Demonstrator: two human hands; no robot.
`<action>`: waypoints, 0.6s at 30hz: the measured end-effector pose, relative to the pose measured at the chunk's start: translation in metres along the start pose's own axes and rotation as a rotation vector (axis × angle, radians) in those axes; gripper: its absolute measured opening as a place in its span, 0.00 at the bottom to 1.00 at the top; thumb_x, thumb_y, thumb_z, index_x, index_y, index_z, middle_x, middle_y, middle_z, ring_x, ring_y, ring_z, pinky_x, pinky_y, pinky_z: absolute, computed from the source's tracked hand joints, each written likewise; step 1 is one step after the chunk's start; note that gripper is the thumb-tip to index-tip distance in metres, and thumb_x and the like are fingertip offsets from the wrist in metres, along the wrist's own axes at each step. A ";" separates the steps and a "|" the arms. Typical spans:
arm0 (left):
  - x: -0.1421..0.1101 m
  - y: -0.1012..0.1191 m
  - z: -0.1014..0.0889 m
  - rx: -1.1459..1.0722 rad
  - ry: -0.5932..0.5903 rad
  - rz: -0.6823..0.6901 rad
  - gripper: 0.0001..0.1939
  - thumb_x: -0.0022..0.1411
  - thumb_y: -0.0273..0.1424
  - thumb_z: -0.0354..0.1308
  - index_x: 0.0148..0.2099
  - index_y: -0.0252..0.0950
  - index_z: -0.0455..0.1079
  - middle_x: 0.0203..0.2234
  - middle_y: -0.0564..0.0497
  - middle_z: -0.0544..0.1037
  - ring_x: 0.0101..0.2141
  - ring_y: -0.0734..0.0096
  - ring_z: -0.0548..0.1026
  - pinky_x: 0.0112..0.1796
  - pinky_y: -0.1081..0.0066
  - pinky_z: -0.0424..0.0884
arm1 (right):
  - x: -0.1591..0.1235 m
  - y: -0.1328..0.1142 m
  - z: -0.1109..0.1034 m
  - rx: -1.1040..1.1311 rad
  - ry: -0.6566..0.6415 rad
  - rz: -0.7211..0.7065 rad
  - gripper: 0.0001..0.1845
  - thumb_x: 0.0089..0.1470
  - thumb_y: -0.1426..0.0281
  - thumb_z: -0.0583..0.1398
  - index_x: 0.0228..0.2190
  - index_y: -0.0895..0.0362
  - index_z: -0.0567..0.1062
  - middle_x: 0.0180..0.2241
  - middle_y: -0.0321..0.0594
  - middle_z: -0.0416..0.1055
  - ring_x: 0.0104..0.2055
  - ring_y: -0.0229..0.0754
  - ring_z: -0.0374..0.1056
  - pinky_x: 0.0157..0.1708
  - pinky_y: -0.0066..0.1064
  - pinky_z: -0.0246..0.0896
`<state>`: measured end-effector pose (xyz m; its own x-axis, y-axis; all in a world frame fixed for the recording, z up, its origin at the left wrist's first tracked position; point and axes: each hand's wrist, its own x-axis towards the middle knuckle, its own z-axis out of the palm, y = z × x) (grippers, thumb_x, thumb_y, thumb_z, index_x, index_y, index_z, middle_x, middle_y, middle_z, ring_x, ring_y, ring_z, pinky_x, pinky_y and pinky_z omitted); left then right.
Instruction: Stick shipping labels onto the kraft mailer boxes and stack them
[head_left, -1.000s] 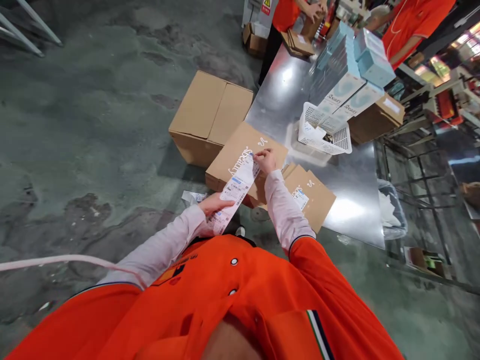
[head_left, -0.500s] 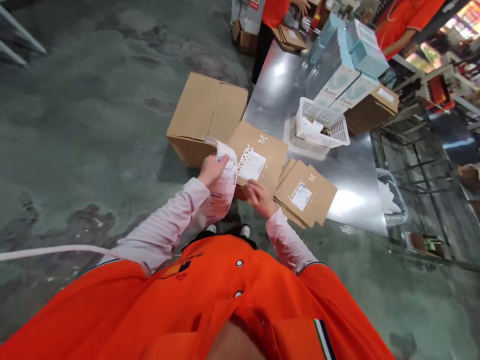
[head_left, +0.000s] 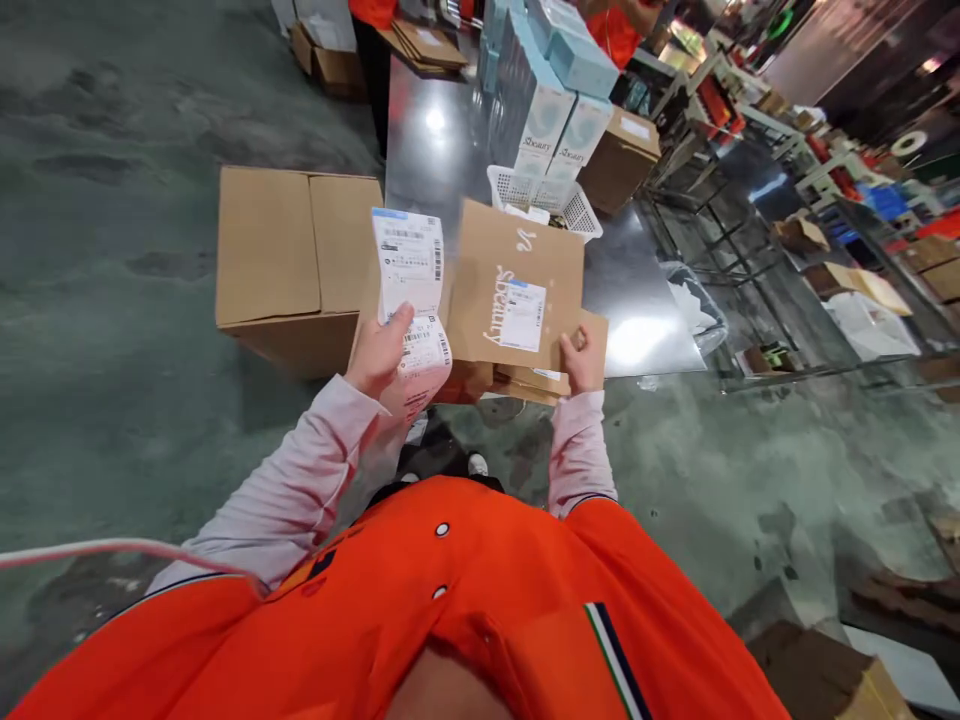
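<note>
My left hand (head_left: 379, 352) is closed on a strip of printed shipping labels (head_left: 409, 262), its thumb on top. The strip's upper end stands up and its lower end hangs in a curl. My right hand (head_left: 580, 362) pinches the lower right corner of a flat brown cardboard mailer (head_left: 480, 290) with white lettering. A white label sits on the mailer's face. This mailer is raised and overlaps the view of the basket behind it. Partly hidden beneath it, several more mailers (head_left: 534, 388) lie at the table's near edge.
A large cardboard box (head_left: 270, 245) stands left of the metal table (head_left: 420, 140). On the table are a white basket (head_left: 581, 213), stacked light-blue boxes (head_left: 538, 110) and another carton (head_left: 619, 165). People in orange stand at the far side. A white cable (head_left: 112, 546) runs in at left.
My right hand has taken hold of the labelled mailer's corner and lifted it. My left hand has raised the label strip, its top end now upright. The view has shifted to the right.
</note>
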<state>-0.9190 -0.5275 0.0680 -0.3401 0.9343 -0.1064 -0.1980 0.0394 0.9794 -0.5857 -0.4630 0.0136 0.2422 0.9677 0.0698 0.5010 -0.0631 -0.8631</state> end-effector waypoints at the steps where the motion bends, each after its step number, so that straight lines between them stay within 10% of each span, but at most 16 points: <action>1: -0.008 0.003 0.004 -0.009 -0.016 -0.009 0.34 0.53 0.51 0.68 0.52 0.27 0.75 0.44 0.38 0.81 0.42 0.55 0.80 0.42 0.63 0.78 | 0.007 0.001 -0.018 -0.100 0.036 0.062 0.39 0.60 0.52 0.56 0.61 0.69 0.62 0.55 0.65 0.70 0.55 0.52 0.72 0.54 0.44 0.69; 4: -0.034 0.005 0.012 0.049 -0.073 -0.005 0.41 0.44 0.52 0.73 0.53 0.29 0.75 0.46 0.38 0.81 0.44 0.55 0.80 0.42 0.65 0.77 | 0.008 -0.010 -0.037 -0.281 -0.015 0.154 0.34 0.54 0.52 0.64 0.53 0.64 0.73 0.54 0.63 0.71 0.56 0.56 0.70 0.56 0.49 0.67; 9: -0.067 -0.005 0.017 0.156 -0.263 -0.090 0.41 0.38 0.56 0.74 0.47 0.30 0.77 0.45 0.38 0.82 0.47 0.48 0.78 0.47 0.61 0.75 | -0.058 -0.054 0.037 0.379 -0.718 -0.098 0.38 0.46 0.47 0.69 0.52 0.57 0.74 0.51 0.49 0.76 0.50 0.49 0.74 0.53 0.43 0.71; 13: -0.072 -0.007 0.012 0.108 -0.262 -0.166 0.38 0.36 0.51 0.77 0.45 0.31 0.78 0.43 0.40 0.82 0.45 0.52 0.78 0.46 0.62 0.74 | -0.106 -0.069 0.080 0.602 -0.660 -0.040 0.33 0.47 0.44 0.67 0.42 0.58 0.77 0.45 0.47 0.79 0.46 0.47 0.76 0.51 0.41 0.73; 18: -0.070 -0.019 0.006 0.087 -0.079 -0.164 0.33 0.34 0.53 0.75 0.33 0.30 0.77 0.28 0.46 0.80 0.30 0.65 0.74 0.34 0.68 0.70 | -0.091 -0.080 0.082 0.437 -0.802 -0.087 0.34 0.39 0.48 0.72 0.43 0.56 0.79 0.40 0.43 0.80 0.38 0.45 0.77 0.41 0.39 0.74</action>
<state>-0.8862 -0.5914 0.0583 -0.2362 0.9377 -0.2549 -0.1632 0.2203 0.9617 -0.7159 -0.5262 0.0353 -0.5127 0.8545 -0.0833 0.0920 -0.0419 -0.9949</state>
